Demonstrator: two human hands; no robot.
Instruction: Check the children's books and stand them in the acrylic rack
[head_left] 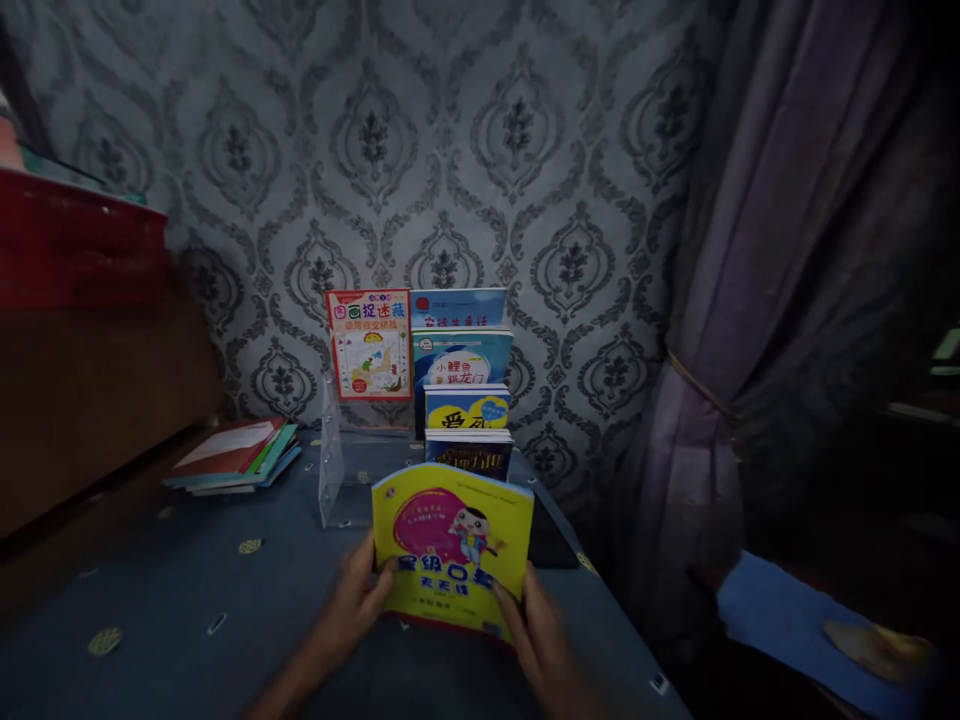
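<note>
A yellow book (457, 530) with a pink oval and a cartoon child on its cover is held upright between my two hands. My left hand (358, 590) grips its left edge, thumb on the cover. On the lower right edge, my right hand (536, 625) closes around it, thumb also in front. Just beyond, a clear acrylic stand (331, 465) carries books in stepped rows. A red-bordered picture book (369, 345) stands at the back left. To its right are a light blue book (461, 305), a teal book (459, 350), a blue-and-yellow book (465, 408) and a dark book (472, 455).
A stack of thin books (236, 455) lies on the blue tablecloth (172, 600) at left. Behind it are a brown box (97, 400) and a red container (82, 240). A dark flat object (553, 545) lies right of the stand. A tied purple curtain (720, 320) hangs at right.
</note>
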